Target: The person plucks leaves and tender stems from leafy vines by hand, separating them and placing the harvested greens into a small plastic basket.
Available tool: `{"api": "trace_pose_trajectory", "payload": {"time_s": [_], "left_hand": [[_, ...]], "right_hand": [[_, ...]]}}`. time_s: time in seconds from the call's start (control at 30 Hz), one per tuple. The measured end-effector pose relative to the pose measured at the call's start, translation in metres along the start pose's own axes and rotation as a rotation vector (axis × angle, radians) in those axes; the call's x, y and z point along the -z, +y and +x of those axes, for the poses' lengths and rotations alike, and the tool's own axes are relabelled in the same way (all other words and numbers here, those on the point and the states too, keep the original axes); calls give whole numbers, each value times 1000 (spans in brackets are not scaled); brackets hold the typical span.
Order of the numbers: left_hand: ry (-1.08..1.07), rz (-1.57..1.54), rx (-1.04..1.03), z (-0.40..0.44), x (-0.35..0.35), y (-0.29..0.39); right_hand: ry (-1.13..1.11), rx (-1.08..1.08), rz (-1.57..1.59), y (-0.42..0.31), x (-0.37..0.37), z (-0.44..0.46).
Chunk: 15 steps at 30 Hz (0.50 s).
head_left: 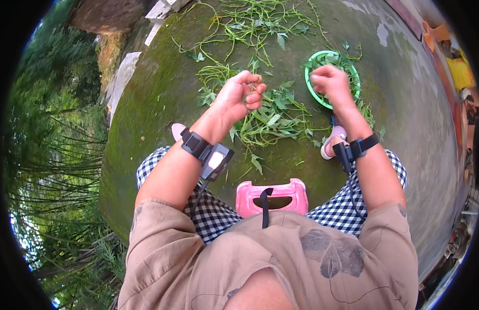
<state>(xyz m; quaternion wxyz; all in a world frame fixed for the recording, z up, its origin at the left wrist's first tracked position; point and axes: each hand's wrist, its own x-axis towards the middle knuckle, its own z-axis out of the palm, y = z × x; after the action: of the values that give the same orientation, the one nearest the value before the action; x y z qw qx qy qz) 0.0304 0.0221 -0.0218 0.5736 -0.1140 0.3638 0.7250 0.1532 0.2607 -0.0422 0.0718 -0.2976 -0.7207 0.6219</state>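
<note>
My left hand (240, 94) is raised over the ground with its fingers curled in a pinch around a thin green stem (254, 67). Over the green-rimmed basket (314, 94) is my right hand (332, 85), its fingers bent together and slightly blurred; what they hold, if anything, is too small to name. Green leaves (348, 64) lie inside the basket. Between and below my hands spreads a pile of leafy stems (273, 119) on the mossy ground. A larger tangle of long vines (255, 23) lies farther off.
A pink plastic stool (244, 199) shows between my knees. My shoes flank the pile, the right one (332, 140) close below the basket. Pale stone blocks (123, 77) and bushes (58, 155) are at the left. Yellow and orange items (459, 72) stand at the right edge.
</note>
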Motion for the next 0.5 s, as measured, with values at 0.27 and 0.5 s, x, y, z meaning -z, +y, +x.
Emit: {"api": "trace_pose_trajectory", "payload": {"time_s": [0.27,0.5], "left_hand": [[19,26,-38,0,2,-1],[312,170,-190,-13,-1,7]], "right_hand": [[-647,-57,86,-29,-65,-30],[-704,-160,-111,-45,-44,-22]]}}
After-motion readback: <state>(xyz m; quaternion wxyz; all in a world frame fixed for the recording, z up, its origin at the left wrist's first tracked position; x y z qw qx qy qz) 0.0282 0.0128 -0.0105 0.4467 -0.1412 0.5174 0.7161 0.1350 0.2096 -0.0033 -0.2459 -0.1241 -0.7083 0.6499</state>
